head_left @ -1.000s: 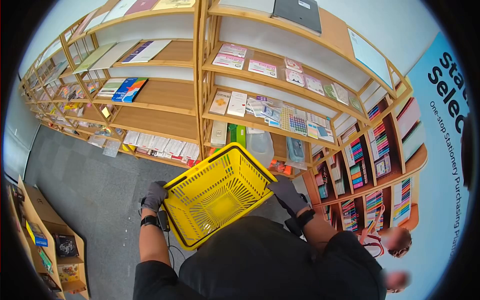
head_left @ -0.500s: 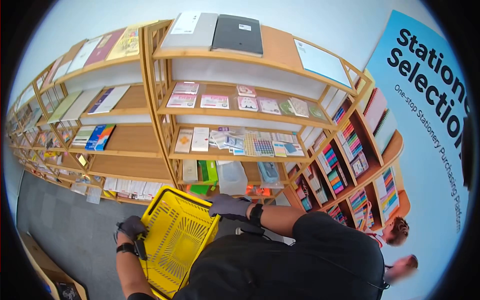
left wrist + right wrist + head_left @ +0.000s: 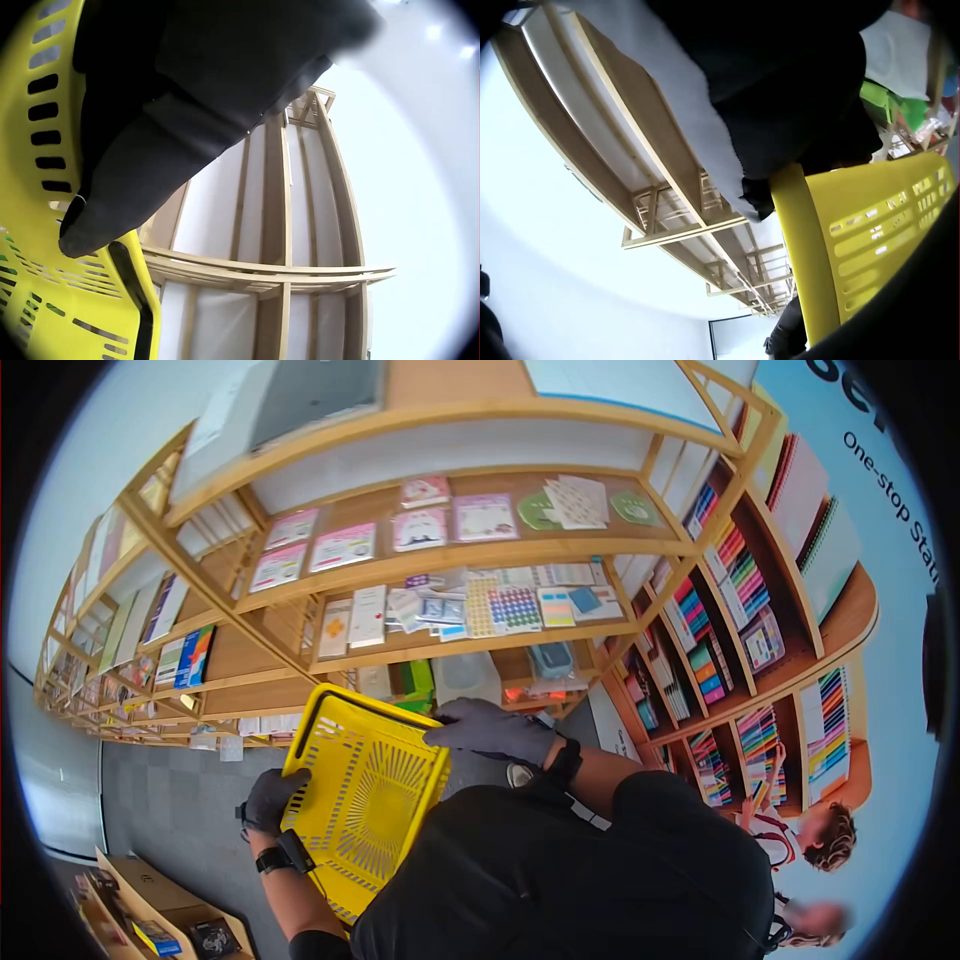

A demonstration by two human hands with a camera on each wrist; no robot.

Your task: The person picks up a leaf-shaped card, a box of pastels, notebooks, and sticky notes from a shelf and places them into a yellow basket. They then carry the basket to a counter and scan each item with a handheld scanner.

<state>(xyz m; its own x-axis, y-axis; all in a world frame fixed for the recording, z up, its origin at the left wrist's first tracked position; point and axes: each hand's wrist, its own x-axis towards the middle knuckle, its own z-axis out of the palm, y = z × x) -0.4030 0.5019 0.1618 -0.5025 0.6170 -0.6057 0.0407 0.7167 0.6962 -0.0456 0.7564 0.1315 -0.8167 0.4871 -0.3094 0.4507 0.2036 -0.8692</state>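
Observation:
A yellow plastic basket (image 3: 330, 785) with slotted walls and a slotted bottom is held tilted before the person's torso, and nothing lies in it. My gloved left hand (image 3: 272, 800) grips its left rim. In the left wrist view, the thumb of that hand (image 3: 187, 105) reaches over the basket wall (image 3: 56, 202). On the opposite side, my gloved right hand (image 3: 497, 730) holds the right rim near the far corner. The right wrist view has this hand (image 3: 772, 97) over the yellow rim (image 3: 806, 255), its fingers mostly in dark shadow.
Just beyond the basket stands a wooden shelf unit (image 3: 470, 652) with sticker sheets (image 3: 515, 608), pink packs (image 3: 343, 546) and a green item (image 3: 416, 685). A printed banner (image 3: 800, 660) rises at the right. Low cardboard display boxes (image 3: 165, 900) stand on the grey floor (image 3: 170, 790) at lower left.
Both hands keep their hold on the basket. It has turned and shifted left in the head view, the right hand with it. The shelves now appear closer.

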